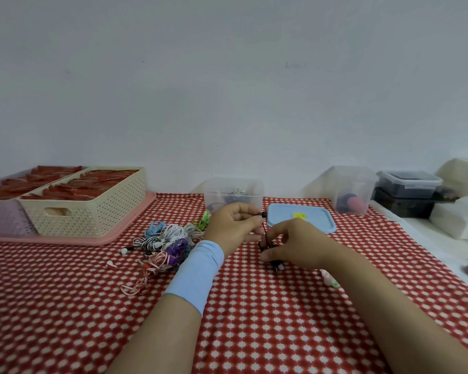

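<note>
**Black cord half coiled, tail end yet to be wound in**

Mid-winding, by the look of it. Pinching one end of the black cord (pixel 264 230) with the left hand (pixel 235 225): thumb and forefinger closed on a small dark tip, other fingers loosely curled behind. Gripping the gathered loops with the right hand (pixel 297 244), fingers bent down around a small dark bundle, with white bits poking out below the knuckles. Cannot tell whether the bundle rests on the checked cloth (pixel 254 319) or hangs just above it.

Located at table centre, between the two hands, just in front of the blue lid (pixel 322 220) and the clear box (pixel 233 191).

Straight stretch short and fairly taut, long axis close to upright in the head view. Upper end at the left fingertips, pointing away towards the lid; lower end vanishing into the loops under the right hand.

Next, probably: feeding that last stretch round the bundle. Calls for a firm right-hand grip so the loops do not spring open, and for the left pinch to pay out cord with light tension rather than slack. Then tucking the tip in.

Bright pile (pixel 168 241) of other cords lying left of the blue wristband (pixel 197 271), apart from the hands; cream basket (pixel 92 209) beyond it.
</note>
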A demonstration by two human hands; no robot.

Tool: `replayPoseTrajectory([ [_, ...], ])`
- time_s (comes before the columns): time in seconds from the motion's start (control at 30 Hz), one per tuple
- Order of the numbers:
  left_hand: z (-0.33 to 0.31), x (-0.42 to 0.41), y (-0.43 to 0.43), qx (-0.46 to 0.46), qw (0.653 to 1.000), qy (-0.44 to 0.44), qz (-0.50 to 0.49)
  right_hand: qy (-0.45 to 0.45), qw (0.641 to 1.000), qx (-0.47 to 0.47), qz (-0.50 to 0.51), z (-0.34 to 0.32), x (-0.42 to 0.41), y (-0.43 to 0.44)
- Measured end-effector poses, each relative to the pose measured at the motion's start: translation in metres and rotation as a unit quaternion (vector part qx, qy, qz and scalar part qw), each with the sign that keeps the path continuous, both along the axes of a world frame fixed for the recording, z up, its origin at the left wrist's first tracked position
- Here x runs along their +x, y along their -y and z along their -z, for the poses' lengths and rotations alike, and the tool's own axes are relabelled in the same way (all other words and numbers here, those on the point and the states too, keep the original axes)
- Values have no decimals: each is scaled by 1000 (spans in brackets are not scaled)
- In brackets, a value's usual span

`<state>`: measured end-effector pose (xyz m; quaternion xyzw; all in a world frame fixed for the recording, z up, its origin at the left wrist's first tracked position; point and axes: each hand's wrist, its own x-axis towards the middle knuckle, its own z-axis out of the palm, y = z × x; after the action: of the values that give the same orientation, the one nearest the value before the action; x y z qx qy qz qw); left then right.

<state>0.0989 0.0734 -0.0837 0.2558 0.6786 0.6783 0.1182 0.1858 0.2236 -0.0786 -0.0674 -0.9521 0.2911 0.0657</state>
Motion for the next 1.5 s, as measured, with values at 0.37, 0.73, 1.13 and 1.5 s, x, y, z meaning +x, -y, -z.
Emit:
replayPoseTrajectory([
  [0.37, -10, -15, 19, -94, 995, -26, -32, 106, 988, 85, 68, -13, -27, 5],
  [0.73, -77, -70, 21, -112, 986, -83, -92, -50, 996, -1, 68, -85, -83, 1],
  [1.13, -66, -168, 5, -255, 945, -137, -154, -117, 991, 33, 52, -83, -197, -13],
  [1.5, -51, -188, 5, -454, 859, -218, -94, -1, 996, 86, -17, -38, -228, -20],
])
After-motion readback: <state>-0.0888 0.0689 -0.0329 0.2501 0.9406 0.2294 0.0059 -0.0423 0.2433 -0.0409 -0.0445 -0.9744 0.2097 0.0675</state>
